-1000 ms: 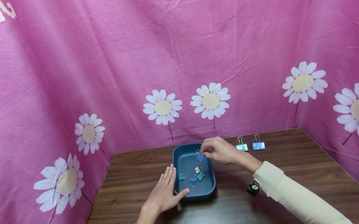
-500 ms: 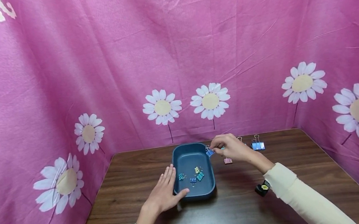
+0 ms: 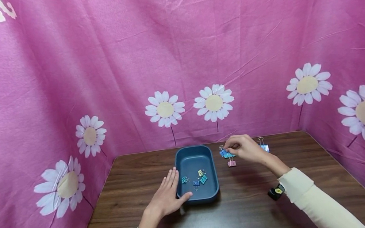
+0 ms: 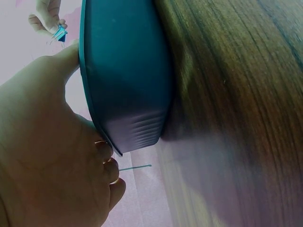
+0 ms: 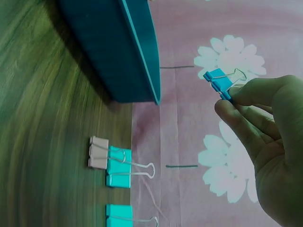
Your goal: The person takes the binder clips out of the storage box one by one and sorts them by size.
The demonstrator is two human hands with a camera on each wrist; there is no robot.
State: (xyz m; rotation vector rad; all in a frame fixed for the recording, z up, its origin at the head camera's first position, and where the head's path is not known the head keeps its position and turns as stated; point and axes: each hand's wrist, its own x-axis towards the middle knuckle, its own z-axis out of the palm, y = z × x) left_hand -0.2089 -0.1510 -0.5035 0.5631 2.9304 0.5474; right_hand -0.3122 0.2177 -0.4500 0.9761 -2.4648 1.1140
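Observation:
Between thumb and fingertips, my right hand (image 3: 247,151) pinches a small blue binder clip (image 3: 222,153), held up beyond the tray's right side. The right wrist view shows that clip (image 5: 219,84) raised off the table, its wire handle pointing away. My left hand (image 3: 165,196) lies with straight fingers along the left rim of the blue tray (image 3: 198,197), thumb over the near left corner. Inside the tray are a yellow clip (image 3: 201,172), a teal clip (image 3: 203,179), another teal clip (image 3: 184,180) and a dark blue clip (image 3: 196,183).
On the table (image 3: 244,210), a pink clip (image 3: 231,163) lies right of the tray, beside a larger teal-looking clip (image 5: 118,166) in the right wrist view. A large blue clip (image 3: 265,148) lies farther right, partly behind my right hand. Pink flowered cloth surrounds the table.
My right hand has moved right, carrying the blue clip from over the tray to beyond its right rim. The pink clip has come into view. My left hand has stayed in place.

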